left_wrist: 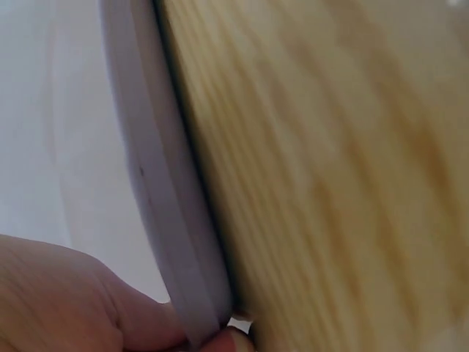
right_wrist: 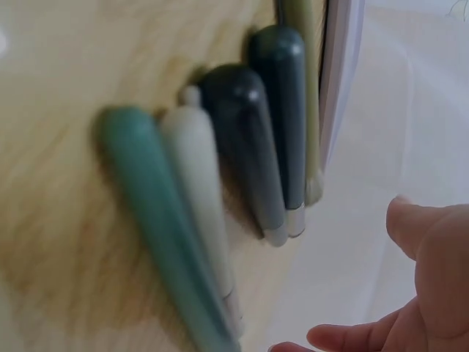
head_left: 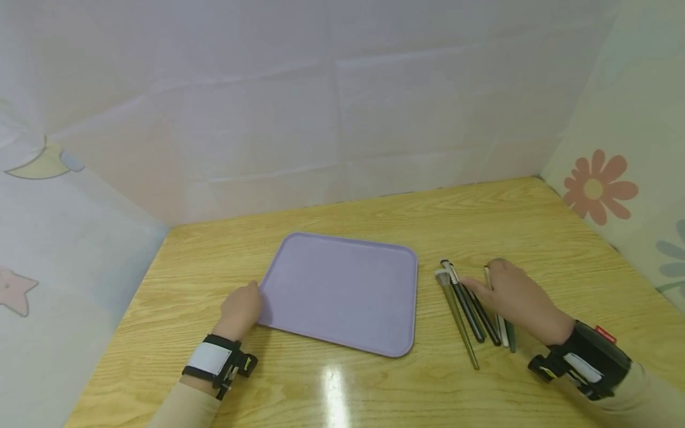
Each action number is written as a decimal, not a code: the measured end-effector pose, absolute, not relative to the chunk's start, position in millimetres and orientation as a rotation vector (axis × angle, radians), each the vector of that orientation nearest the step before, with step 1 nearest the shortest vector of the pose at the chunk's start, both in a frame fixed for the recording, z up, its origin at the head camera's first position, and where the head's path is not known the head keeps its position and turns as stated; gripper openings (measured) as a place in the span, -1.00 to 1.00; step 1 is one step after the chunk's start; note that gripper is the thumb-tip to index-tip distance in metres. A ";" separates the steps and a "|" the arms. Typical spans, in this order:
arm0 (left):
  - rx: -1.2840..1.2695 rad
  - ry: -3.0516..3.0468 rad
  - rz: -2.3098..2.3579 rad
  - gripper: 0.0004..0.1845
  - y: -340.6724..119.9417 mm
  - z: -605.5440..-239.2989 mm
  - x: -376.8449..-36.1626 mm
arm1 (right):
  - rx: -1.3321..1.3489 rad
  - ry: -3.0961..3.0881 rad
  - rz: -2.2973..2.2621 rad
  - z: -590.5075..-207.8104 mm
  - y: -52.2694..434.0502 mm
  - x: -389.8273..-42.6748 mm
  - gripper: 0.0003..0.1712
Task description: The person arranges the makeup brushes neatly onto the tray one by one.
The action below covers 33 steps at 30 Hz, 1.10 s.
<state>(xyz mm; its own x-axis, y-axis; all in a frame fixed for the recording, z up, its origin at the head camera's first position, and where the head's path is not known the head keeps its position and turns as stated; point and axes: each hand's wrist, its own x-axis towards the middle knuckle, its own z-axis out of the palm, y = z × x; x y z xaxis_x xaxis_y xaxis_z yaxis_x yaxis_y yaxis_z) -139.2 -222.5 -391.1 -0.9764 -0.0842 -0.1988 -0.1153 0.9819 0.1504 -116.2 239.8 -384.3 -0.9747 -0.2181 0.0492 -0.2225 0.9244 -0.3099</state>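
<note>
- Now we see our left hand (head_left: 242,306) pinching the lavender tray's (head_left: 342,291) nine-o'clock rim on the counter (head_left: 374,386).
- At three o'clock of it, our right hand (head_left: 516,297) rests with relaxed, released fingers on the makeup brushes (head_left: 471,312).

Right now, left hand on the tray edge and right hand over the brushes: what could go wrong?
1. The makeup brushes lie loose, side by side on the smooth wooden table; a touch from the right hand could roll or scatter them, likely toward the near edge.
2. The left hand pinches only one edge of the purple tray, so the tray may pivot or slide.
3. The brush handles look thin and tapered; gripping several at once could drop one.
</note>
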 end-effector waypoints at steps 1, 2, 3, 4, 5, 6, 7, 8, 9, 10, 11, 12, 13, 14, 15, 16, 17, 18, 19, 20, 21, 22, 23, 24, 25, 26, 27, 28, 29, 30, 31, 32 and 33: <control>-0.142 2.938 0.239 -0.79 -222.5 -390.9 -138.5 | 0.351 -3.072 0.516 -384.6 241.6 -115.6 -0.31; -0.135 2.941 0.239 -0.79 -222.4 -390.5 -137.4 | 0.345 -3.079 0.541 -384.8 243.5 -115.1 -0.32; -0.124 2.946 0.237 -0.80 -222.3 -390.2 -136.6 | 0.337 -3.086 0.548 -384.8 245.3 -114.6 -0.30; -0.120 2.949 0.238 -0.81 -222.3 -389.5 -135.4 | 0.329 -3.093 0.562 -385.0 246.8 -114.3 -0.29; -0.114 2.953 0.237 -0.81 -222.4 -389.2 -134.4 | 0.319 -3.100 0.584 -385.2 248.3 -114.3 -0.30; -0.105 2.957 0.234 -0.82 -222.2 -388.4 -133.2 | 0.304 -3.105 0.601 -385.2 249.4 -114.0 -0.29; -0.094 2.961 0.228 -0.82 -222.3 -388.1 -132.3 | 0.295 -3.108 0.611 -385.2 250.4 -113.8 -0.31; -0.088 2.964 0.224 -0.82 -222.3 -387.8 -131.3 | 0.287 -3.108 0.617 -385.4 251.3 -113.7 -0.32; -0.085 2.966 0.222 -0.81 -222.1 -387.4 -130.3 | 0.285 -3.106 0.617 -385.6 251.9 -113.4 -0.34; -0.085 2.966 0.222 -0.81 -222.2 -387.3 -129.3 | 0.285 -3.104 0.620 -385.8 252.2 -113.1 -0.38; -0.082 2.967 0.223 -0.81 -222.3 -387.2 -128.2 | 0.285 -3.101 0.621 -386.0 252.6 -112.8 -0.40; -0.082 2.969 0.224 -0.82 -222.4 -386.8 -127.0 | 0.285 -3.101 0.618 -386.1 252.8 -112.5 -0.42; -0.081 2.968 0.225 -0.82 -222.5 -386.8 -125.8 | 0.286 -3.101 0.612 -386.3 253.0 -112.2 -0.44; -0.079 2.969 0.226 -0.82 -222.6 -386.6 -124.6 | 0.288 -3.099 0.609 -386.8 253.5 -112.0 -0.45; -0.079 2.969 0.227 -0.82 -222.8 -386.7 -123.5 | 0.291 -3.097 0.600 -387.2 254.0 -111.9 -0.45; -0.082 2.971 0.228 -0.83 -223.2 -387.1 -122.7 | 0.293 -3.092 0.591 -387.7 254.4 -111.9 -0.45; -0.075 2.972 0.228 -0.83 -223.6 -387.4 -121.6 | 0.294 -3.090 0.582 -388.2 255.0 -111.8 -0.45; -0.069 2.973 0.231 -0.83 -223.8 -387.6 -120.6 | 0.293 -3.089 0.572 -388.7 255.8 -111.8 -0.44; -0.067 2.968 0.239 -0.83 -224.0 -387.6 -119.6 | 0.292 -3.086 0.562 -389.1 256.5 -111.9 -0.43; -0.063 2.969 0.244 -0.83 -224.3 -387.4 -118.6 | 0.290 -3.085 0.552 -389.3 257.3 -111.9 -0.43; -0.055 2.970 0.249 -0.83 -224.6 -387.4 -117.4 | 0.288 -3.086 0.544 -389.3 257.9 -111.8 -0.42; -0.038 2.976 0.250 -0.83 -224.8 -386.9 -115.9 | 0.283 -3.089 0.540 -389.0 258.3 -111.5 -0.42; -0.020 2.980 0.252 -0.83 -224.9 -386.4 -114.1 | 0.279 -3.096 0.535 -388.7 258.8 -111.3 -0.41; -0.013 2.985 0.255 -0.83 -224.8 -385.9 -112.7 | 0.277 -3.102 0.532 -388.3 259.4 -111.3 -0.41; 0.009 2.996 0.243 -0.83 -224.9 -385.7 -111.2 | 0.273 -3.108 0.529 -387.9 259.6 -111.1 -0.41; 0.040 3.010 0.223 -0.84 -225.1 -385.6 -109.7 | 0.268 -3.115 0.526 -387.7 259.9 -111.1 -0.40; 0.055 3.019 0.216 -0.83 -225.1 -385.5 -108.3 | 0.262 -3.122 0.527 -387.7 260.2 -111.1 -0.40; 0.062 3.025 0.213 -0.83 -225.0 -385.3 -106.9 | 0.254 -3.128 0.526 -387.8 260.7 -111.2 -0.39; 0.070 3.029 0.210 -0.83 -225.0 -385.0 -105.7 | 0.250 -3.132 0.522 -388.3 261.3 -111.5 -0.38; 0.084 3.029 0.199 -0.83 -225.0 -384.9 -104.5 | 0.246 -3.133 0.520 -388.7 261.8 -111.6 -0.38; 0.094 3.032 0.194 -0.83 -225.0 -384.8 -103.5 | 0.237 -3.136 0.522 -389.4 262.4 -111.4 -0.38; 0.090 3.030 0.202 -0.83 -224.8 -384.6 -102.5 | 0.232 -3.136 0.527 -390.0 262.9 -111.1 -0.38; 0.084 3.028 0.211 -0.82 -224.6 -384.6 -101.7 | 0.230 -3.135 0.527 -390.7 263.5 -110.9 -0.39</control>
